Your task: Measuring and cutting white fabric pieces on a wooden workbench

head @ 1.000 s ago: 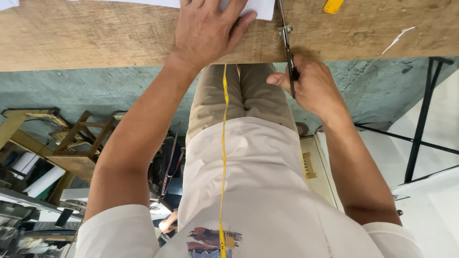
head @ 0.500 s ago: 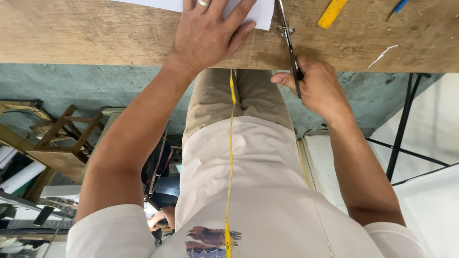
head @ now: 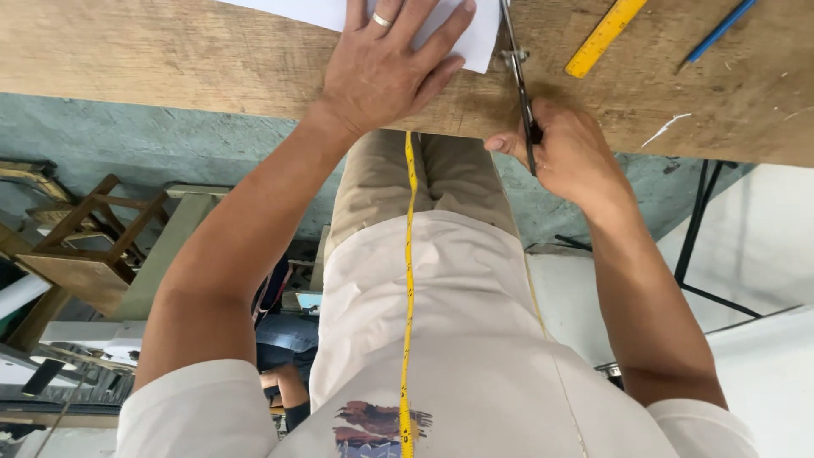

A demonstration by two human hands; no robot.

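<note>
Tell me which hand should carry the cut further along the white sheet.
Probably the right hand: it already grips the scissors, blades at the white sheet's edge. The left hand lies flat on the sheet, pinning it to the wooden table.

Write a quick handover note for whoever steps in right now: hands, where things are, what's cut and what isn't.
Left hand: flat on the white paper, pinning it to the wooden table.
Right hand: gripping the scissors at the table's near edge, blades along the paper's right edge.
Nearby: yellow ruler, blue pencil, yellow tape measure hanging down the shirt.
Done: how far the cut runs cannot be told.
Left: the sheet remains under the hand.
</note>
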